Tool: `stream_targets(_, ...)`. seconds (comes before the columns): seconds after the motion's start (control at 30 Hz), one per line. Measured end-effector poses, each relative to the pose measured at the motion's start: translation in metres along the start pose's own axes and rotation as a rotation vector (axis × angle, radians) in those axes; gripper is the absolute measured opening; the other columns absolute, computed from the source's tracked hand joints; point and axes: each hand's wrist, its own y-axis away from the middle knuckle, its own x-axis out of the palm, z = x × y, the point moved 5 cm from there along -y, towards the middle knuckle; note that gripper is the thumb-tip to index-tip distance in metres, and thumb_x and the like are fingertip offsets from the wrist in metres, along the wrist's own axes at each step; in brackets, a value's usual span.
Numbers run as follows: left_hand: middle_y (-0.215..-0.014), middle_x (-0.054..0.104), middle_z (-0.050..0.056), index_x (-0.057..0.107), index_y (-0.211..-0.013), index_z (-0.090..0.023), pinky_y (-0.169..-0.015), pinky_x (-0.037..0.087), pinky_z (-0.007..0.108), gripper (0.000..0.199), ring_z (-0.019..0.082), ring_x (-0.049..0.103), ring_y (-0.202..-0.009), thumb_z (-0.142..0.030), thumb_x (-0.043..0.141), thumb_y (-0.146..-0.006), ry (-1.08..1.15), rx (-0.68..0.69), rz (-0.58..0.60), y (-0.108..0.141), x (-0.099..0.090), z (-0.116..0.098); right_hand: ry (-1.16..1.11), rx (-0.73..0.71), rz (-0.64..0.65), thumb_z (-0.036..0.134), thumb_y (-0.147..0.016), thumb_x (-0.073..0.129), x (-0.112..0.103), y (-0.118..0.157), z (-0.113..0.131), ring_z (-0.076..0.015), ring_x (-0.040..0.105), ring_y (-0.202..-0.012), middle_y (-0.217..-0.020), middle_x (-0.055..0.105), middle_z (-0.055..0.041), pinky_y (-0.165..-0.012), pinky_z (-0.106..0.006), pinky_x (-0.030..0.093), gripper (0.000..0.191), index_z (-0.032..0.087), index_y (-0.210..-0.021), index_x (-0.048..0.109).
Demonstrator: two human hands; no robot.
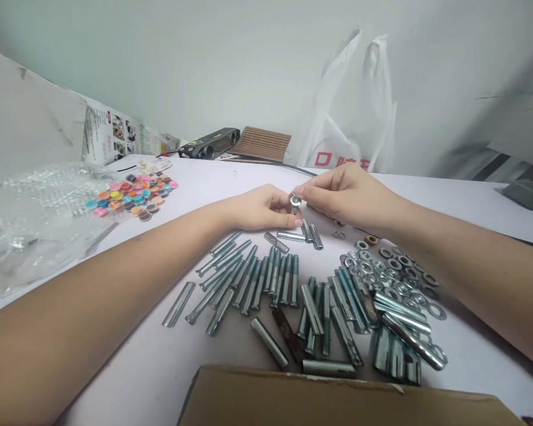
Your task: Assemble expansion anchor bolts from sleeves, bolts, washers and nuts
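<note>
My left hand [266, 208] is closed around an expansion bolt [295, 209], held with its round end towards me above the table. A shiny ring, looking like a washer [295, 200], sits at that end. The thumb and forefinger of my right hand [344, 192] pinch at the ring's upper edge; its other fingers are curled and partly hidden. Just below my left fingertips lie several metal sleeves [291, 236]. Nearer to me are rows of bolts [249, 278] with flared ends and more loose sleeves [270, 343]. Washers and nuts [382, 269] form a pile at the right.
A cardboard box [337, 402] stands at the near edge. Clear plastic wrap [31, 219] and colourful round pieces [135, 195] lie on the left. At the back are a white plastic bag [346, 118], a brown slatted mat [262, 144] and a black object [211, 144].
</note>
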Motion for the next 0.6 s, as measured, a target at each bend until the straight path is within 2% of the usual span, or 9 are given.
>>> stream_targets(0.07, -0.064, 0.049, -0.004, 0.065, -0.079, -0.012, -0.053, 0.033, 0.019, 0.039, 0.004, 0.043, -0.057, -0.048, 0.081, -0.077, -0.004, -0.006, -0.009, 0.0, 0.0, 0.0, 0.005, -0.003, 0.007, 0.049, -0.092, 0.062, 0.0, 0.0, -0.002, -0.0071, 0.031, -0.048, -0.052, 0.04, 0.003, -0.048, -0.026, 0.023, 0.036, 0.017, -0.076, 0.066)
stream_targets(0.4, -0.062, 0.048, -0.004, 0.066, -0.076, -0.012, -0.053, 0.031, 0.02, 0.04, 0.005, 0.042, -0.056, -0.049, 0.083, -0.074, -0.014, -0.008, -0.023, -0.001, 0.0, -0.002, 0.095, 0.016, 0.045, 0.044, -0.096, 0.056, 0.0, 0.006, 0.011, -0.0081, 0.034, -0.048, -0.052, 0.042, 0.0012, -0.049, -0.027, 0.026, 0.035, 0.016, -0.077, 0.066)
stream_targets(0.47, -0.064, 0.049, -0.004, 0.069, -0.082, -0.013, -0.053, 0.031, 0.019, 0.039, 0.005, 0.043, -0.057, -0.048, 0.082, -0.074, -0.004, -0.014, -0.013, 0.0, 0.001, -0.002, 0.107, 0.018, 0.011, 0.046, -0.096, 0.056, -0.004, 0.004, 0.009, -0.0083, 0.032, -0.048, -0.053, 0.041, 0.0013, -0.049, -0.028, 0.026, 0.036, 0.016, -0.081, 0.067)
stream_targets(0.6, -0.068, 0.054, -0.002, 0.072, -0.089, -0.013, -0.056, 0.034, 0.019, 0.039, 0.006, 0.047, -0.061, -0.049, 0.08, -0.076, -0.015, -0.036, -0.009, 0.001, 0.0, 0.0, 0.165, 0.07, -0.14, 0.054, -0.094, 0.058, -0.025, -0.001, -0.001, -0.0087, 0.033, -0.048, -0.055, 0.042, 0.0009, -0.051, -0.03, 0.03, 0.04, 0.016, -0.088, 0.071)
